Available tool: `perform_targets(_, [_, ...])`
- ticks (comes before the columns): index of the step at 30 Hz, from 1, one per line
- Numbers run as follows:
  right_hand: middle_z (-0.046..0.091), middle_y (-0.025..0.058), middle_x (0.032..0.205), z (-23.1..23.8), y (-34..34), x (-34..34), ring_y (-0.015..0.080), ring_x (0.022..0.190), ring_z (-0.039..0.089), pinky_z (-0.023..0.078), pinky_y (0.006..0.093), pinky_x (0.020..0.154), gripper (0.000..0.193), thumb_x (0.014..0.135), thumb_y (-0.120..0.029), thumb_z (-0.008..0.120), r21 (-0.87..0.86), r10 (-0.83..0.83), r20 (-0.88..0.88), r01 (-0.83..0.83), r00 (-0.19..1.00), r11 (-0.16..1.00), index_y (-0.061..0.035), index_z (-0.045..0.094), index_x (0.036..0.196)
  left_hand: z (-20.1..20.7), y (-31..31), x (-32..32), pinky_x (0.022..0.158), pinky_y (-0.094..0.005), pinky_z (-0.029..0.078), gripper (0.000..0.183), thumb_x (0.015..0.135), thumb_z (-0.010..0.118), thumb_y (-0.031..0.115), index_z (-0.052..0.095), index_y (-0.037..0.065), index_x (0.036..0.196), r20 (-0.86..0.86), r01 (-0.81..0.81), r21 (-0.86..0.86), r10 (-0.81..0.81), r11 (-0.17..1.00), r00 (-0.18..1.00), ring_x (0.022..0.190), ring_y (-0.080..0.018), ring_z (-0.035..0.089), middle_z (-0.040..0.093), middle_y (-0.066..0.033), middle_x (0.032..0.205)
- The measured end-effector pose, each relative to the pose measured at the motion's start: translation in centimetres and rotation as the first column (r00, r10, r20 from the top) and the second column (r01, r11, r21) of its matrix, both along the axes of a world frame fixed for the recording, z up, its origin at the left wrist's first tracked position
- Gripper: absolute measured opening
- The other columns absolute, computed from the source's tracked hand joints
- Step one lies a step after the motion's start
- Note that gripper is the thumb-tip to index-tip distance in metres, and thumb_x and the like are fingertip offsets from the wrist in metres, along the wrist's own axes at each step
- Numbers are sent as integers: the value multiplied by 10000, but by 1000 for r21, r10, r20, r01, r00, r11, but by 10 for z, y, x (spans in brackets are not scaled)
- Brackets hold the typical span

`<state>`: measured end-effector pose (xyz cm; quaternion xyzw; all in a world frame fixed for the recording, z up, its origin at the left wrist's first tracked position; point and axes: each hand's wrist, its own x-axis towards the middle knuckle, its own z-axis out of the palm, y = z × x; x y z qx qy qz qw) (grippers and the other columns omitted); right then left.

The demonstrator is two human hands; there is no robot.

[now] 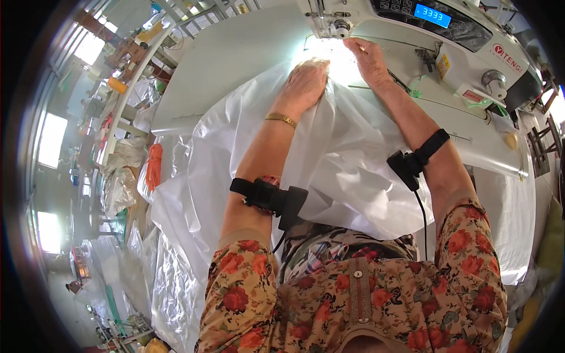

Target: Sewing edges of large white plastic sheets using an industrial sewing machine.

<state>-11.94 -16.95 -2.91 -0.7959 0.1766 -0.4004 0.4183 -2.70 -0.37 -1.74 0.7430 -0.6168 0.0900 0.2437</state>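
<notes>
left hand (305,83): your fingers lie flat, pinning the white plastic sheet (347,170) so it stays smooth.
right hand (369,59): your fingers curl on the sheet's edge by the sewing machine (447,35), steering it.

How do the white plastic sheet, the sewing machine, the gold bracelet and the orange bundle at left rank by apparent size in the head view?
1. white plastic sheet
2. sewing machine
3. orange bundle
4. gold bracelet

The machine runs past the frame edge.
</notes>
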Motion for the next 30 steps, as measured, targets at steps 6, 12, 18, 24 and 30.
perform_targets(6, [669, 225, 836, 0, -1, -3, 332, 772, 641, 494, 390, 743, 450, 921, -400, 567, -94, -38, 22, 39, 999, 995, 17, 661, 1064, -3, 18, -10, 887, -433, 440, 196, 877, 451, 72, 574, -5, 1008, 18, 61, -24, -61, 998, 998, 974, -342, 574, 617, -186, 973])
perform_targets(12, [673, 226, 855, 7, 4, -8, 354, 797, 651, 498, 403, 758, 462, 931, -405, 549, -58, -21, -97, 16, 995, 998, 20, 655, 1077, 6, 14, -15, 898, -431, 437, 215, 872, 430, 59, 580, -5, 1012, 21, -5, 37, 4, 999, 1000, 998, -341, 568, 615, -192, 998])
perform_targets(18, [662, 229, 827, -2, 7, -3, 394, 798, 629, 486, 435, 743, 458, 929, -428, 535, -161, -110, -39, 102, 993, 982, -9, 659, 1066, 1, 4, -5, 948, -432, 424, 327, 852, 458, 52, 554, -7, 1160, 5, 5, 14, -5, 1000, 1000, 1101, -364, 534, 587, -209, 1154])
perform_targets(24, [645, 255, 836, 5, 7, 0, 413, 821, 593, 461, 439, 768, 544, 932, -460, 503, -147, -24, -149, 2, 989, 989, 66, 639, 945, 5, 2, 5, 972, -427, 414, 358, 901, 464, 136, 523, 6, 1229, 14, 1, 62, -2, 998, 1000, 1138, -365, 527, 571, -220, 1214])
perform_targets(30, [656, 209, 977, 10, 1, -22, 305, 885, 617, 458, 386, 820, 538, 911, -447, 549, 85, 328, -154, -318, 932, 944, 66, 628, 1051, 15, 46, -26, 1055, -387, 354, 564, 937, 539, 377, 387, 85, 1395, -545, -88, 103, 130, 991, 828, 1287, -331, 443, 471, -212, 1372])
